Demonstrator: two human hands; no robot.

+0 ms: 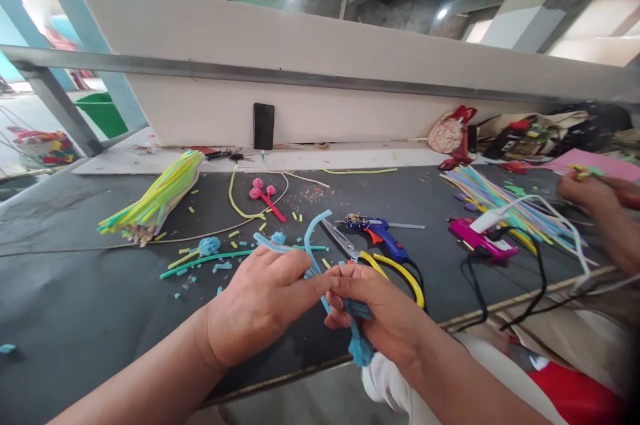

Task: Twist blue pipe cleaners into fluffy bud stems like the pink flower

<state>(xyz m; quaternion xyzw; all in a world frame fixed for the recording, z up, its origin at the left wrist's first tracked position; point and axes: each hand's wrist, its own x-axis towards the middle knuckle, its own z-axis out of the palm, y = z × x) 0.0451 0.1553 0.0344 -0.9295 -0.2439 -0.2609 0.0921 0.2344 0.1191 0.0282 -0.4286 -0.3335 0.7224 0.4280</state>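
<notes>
Both my hands meet above the near edge of the dark table. Blue fuzzy pipe cleaners (311, 238) pass between them, their loose ends curving up and to the left. Thumb and fingers of my left hand (267, 301) pinch the strands close to my right fingertips. My right hand (383, 305) is closed around the blue pieces, and a fluffy blue tuft (361, 348) hangs out below it. Just beyond lie scissors with yellow handles (416, 285) and a blue glue gun (387, 238). My fingers partly hide where the strands join.
Left stands a yellow-green pipe cleaner bundle (155, 195); a pastel bundle (515, 205) lies right. A pink flower sprig (265, 197), a blue pompom (209, 246) and cut scraps lie between. A magenta glue gun (483, 241) with cords sits near a co-worker's hand (585, 191). A phone (263, 126) leans behind.
</notes>
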